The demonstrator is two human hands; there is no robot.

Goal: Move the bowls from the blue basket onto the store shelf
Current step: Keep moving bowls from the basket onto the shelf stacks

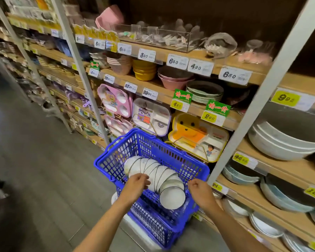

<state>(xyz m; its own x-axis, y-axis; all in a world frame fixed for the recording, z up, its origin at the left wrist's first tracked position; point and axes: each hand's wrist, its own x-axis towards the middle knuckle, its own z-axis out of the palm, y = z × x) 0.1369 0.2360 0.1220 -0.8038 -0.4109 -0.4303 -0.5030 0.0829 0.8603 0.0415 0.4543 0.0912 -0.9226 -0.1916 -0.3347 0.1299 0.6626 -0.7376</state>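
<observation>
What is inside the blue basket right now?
A row of nested white bowls with dark rims lies on its side in the blue basket. The left hand covers part of it.

One head-worn wide view looks down and forward, close over the basket (153, 179), shelves (189, 106) angling right.
</observation>
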